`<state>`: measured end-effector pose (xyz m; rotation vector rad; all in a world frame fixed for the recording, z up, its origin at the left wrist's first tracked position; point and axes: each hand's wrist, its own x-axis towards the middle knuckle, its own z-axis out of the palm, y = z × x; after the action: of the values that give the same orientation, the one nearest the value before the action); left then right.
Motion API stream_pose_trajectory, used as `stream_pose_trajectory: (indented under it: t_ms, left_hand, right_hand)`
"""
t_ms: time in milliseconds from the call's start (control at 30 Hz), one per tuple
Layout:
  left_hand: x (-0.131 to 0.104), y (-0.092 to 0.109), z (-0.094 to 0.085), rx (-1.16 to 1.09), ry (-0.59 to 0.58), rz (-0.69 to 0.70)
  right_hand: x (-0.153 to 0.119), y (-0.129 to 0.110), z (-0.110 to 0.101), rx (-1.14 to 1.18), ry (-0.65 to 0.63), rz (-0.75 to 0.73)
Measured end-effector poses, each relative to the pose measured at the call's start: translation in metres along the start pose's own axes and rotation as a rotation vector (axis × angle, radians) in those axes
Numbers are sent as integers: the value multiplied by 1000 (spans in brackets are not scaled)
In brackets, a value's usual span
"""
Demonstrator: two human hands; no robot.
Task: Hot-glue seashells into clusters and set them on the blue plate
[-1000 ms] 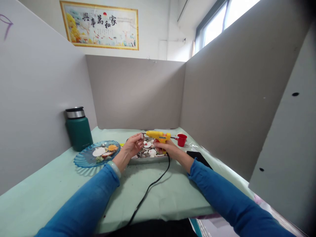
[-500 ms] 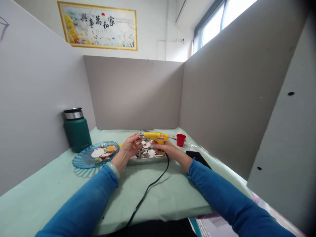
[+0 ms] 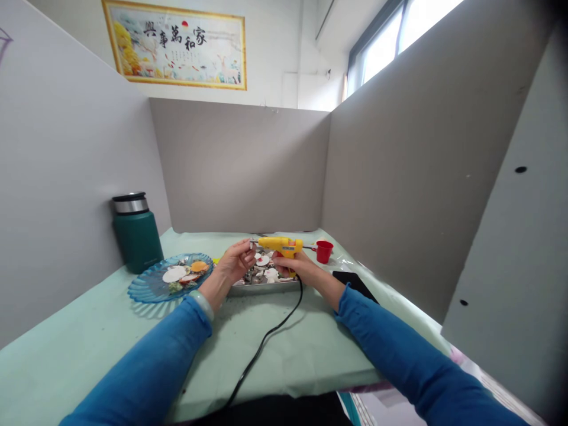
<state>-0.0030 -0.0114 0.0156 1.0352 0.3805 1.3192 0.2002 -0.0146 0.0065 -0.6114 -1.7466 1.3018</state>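
Note:
A yellow hot glue gun (image 3: 279, 244) is gripped by its handle in my right hand (image 3: 299, 265), its nozzle pointing left. At the nozzle tip, my left hand (image 3: 237, 260) pinches a small whitish piece, too small to name. Both hands are above a metal tray (image 3: 261, 289) that holds shells and white bits. From the glue gun's handle a black cord (image 3: 266, 340) runs down across the table toward me. Left of my left hand lies a blue scalloped glass plate (image 3: 142, 287) with several shells on it, one white and one orange.
A green flask (image 3: 138, 236) stands behind the plate by the left partition. To the right are a red cup (image 3: 324, 252), clear plastic wrap and a flat black object (image 3: 355, 286). Grey partitions (image 3: 248, 171) close in the table on the left, back and right.
The whole view has shifted very slightly. My hands, the glue gun and the small piece stay in nearly the same position.

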Motion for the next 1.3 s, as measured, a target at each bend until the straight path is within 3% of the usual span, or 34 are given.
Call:
stream_pose_trajectory:
  t_ms: [200, 333, 567, 700, 800, 933, 1067, 1167, 1300]
  left_hand:
    - [-1, -1, -1, 10, 2, -8]
    - [0, 0, 1, -7, 52, -21]
    - [1, 2, 0, -63, 166, 47]
    - [-1, 3, 2, -61, 128, 84]
    - [-3, 3, 4, -31, 70, 87]
    - [-4, 2, 5, -4, 64, 81]
    - [-4, 1, 6, 18, 82, 50]
    - [-2, 0, 6, 46, 103, -10]
    - [1, -4, 4, 79, 126, -94]
  right_hand:
    - [2, 4, 0, 15, 11, -2]
    - [9, 11, -7, -59, 159, -8]
    - [32, 20, -20, -762, 244, 73]
    - [41, 19, -6, -1208, 125, 137]
    - [44, 23, 1, -1362, 10, 186]
    - [45, 33, -4, -1204, 37, 175]
    - [42, 35, -15, -638, 195, 82]
    - [35, 29, -17, -220, 216, -10]
    - [26, 19, -14, -21, 263, -9]
